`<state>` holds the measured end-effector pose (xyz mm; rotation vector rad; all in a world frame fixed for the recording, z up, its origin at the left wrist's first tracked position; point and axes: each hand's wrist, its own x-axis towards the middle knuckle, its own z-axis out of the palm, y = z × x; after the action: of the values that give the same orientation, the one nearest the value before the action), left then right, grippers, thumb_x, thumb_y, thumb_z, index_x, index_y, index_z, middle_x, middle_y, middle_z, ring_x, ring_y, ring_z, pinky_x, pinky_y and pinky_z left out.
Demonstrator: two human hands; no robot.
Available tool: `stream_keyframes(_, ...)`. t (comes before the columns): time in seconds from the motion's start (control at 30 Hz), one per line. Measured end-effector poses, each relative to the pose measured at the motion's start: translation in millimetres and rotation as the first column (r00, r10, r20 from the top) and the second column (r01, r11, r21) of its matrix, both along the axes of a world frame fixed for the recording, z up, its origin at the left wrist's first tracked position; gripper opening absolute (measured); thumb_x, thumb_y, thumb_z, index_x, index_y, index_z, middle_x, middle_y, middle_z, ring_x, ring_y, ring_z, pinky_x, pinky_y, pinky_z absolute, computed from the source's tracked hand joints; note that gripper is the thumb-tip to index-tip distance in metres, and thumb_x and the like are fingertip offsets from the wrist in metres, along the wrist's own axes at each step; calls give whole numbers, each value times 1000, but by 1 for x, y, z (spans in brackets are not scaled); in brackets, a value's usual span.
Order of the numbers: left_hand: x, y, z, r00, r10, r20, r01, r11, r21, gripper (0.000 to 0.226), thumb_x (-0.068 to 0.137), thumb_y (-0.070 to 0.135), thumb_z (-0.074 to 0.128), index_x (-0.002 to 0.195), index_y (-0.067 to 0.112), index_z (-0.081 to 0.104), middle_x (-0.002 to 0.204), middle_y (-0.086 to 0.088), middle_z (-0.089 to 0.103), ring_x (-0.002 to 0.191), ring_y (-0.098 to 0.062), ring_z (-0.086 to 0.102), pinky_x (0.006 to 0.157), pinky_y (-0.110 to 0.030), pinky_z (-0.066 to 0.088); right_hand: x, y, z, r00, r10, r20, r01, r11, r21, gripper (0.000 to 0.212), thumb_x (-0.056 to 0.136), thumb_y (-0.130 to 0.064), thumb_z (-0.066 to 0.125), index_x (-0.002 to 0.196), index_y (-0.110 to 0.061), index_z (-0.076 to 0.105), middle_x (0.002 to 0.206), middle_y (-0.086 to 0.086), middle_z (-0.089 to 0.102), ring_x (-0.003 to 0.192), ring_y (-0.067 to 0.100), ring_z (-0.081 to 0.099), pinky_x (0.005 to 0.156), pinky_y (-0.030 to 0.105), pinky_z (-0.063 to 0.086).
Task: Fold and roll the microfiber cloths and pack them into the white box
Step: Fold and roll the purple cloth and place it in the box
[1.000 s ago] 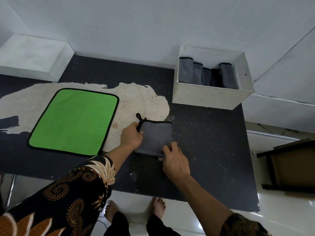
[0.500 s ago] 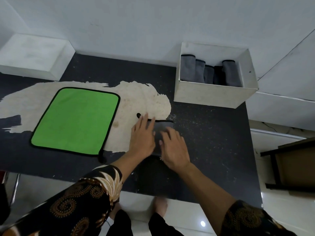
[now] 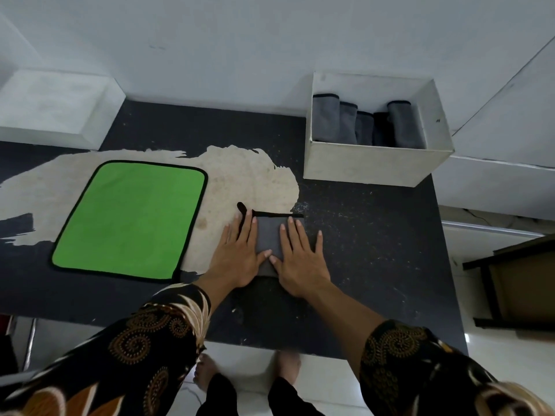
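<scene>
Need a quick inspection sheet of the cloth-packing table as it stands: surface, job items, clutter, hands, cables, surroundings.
Surface: black table, speckled, with a large pale worn patch.
Job's things: grey cloth folded, under both hands; green cloth flat at left; white box rear right, holding upright grey rolls.
Clutter: white block at rear left.
Hands: left hand and right hand flat, pressing the grey cloth.
Cables: nothing seen.
Surroundings: white wall behind, dark furniture at right, pale floor below.

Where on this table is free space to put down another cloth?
Free: the dark table patch between right hand, white box and the right edge; also the strip between green cloth and wall. Crowded: the middle, where left hand and right hand press the grey cloth.
</scene>
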<state>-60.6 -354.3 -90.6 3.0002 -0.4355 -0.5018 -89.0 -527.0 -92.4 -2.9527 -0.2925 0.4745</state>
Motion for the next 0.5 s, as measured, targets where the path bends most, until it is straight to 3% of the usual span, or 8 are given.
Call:
stream_keyframes(0.07, -4, -4, 8, 992, 112, 58, -110, 993, -37, 73, 100, 51, 33, 156, 12, 6, 163, -16, 3, 149, -36, 8, 120, -46, 12, 0, 1, 2, 999, -9, -34, 9, 1000, -18, 74, 101, -56, 16, 155, -14, -13, 161, 10, -25, 147, 25, -26, 116, 61, -11)
stream_keyframes(0.13, -10, -6, 20, 939, 327, 104, -313, 941, -127, 61, 95, 36, 51, 149, 15, 30, 145, -16, 39, 130, -36, 39, 104, -46, 35, -4, 3, 10, 994, -104, -35, 104, 995, -7, 76, 101, -52, 27, 155, -11, -7, 161, 16, -20, 149, 31, -18, 118, 59, -6)
stream_keyframes(0.17, -11, -6, 25, 907, 414, 76, -398, 902, -167, 58, 93, 30, 56, 145, 16, 35, 136, -15, 45, 120, -35, 46, 97, -46, 40, -8, 5, 16, 979, -202, -10, 202, 979, 22, 76, 100, -49, 35, 156, -11, 1, 162, 18, -10, 150, 35, -6, 119, 56, 3)
stream_keyframes(0.27, -12, -3, 32, 841, 530, -110, -540, 810, -229, 55, 93, 23, 59, 141, 11, 36, 133, -17, 47, 112, -36, 54, 88, -42, 45, -21, 11, 33, 834, -551, 22, 538, 822, 185, 61, 91, -42, 58, 139, -13, 36, 143, 17, 38, 128, 33, 41, 105, 46, 37)
stream_keyframes(0.37, -8, -2, 34, 787, 556, -269, -613, 752, -240, 46, 93, 21, 59, 132, 8, 40, 127, -17, 56, 112, -34, 57, 83, -35, 44, -22, 13, 33, 679, -699, -226, 730, 611, 306, 47, 87, -35, 64, 123, -13, 43, 121, 11, 57, 109, 30, 56, 91, 40, 49)
stream_keyframes(0.5, -7, -5, 43, 776, 515, -363, -599, 782, -171, 42, 90, 28, 61, 126, 9, 47, 125, -12, 60, 111, -30, 58, 77, -30, 42, -17, -1, 36, 573, -706, -416, 820, 488, 300, 25, 85, -23, 59, 105, -9, 61, 106, 8, 67, 92, 24, 63, 76, 31, 52)
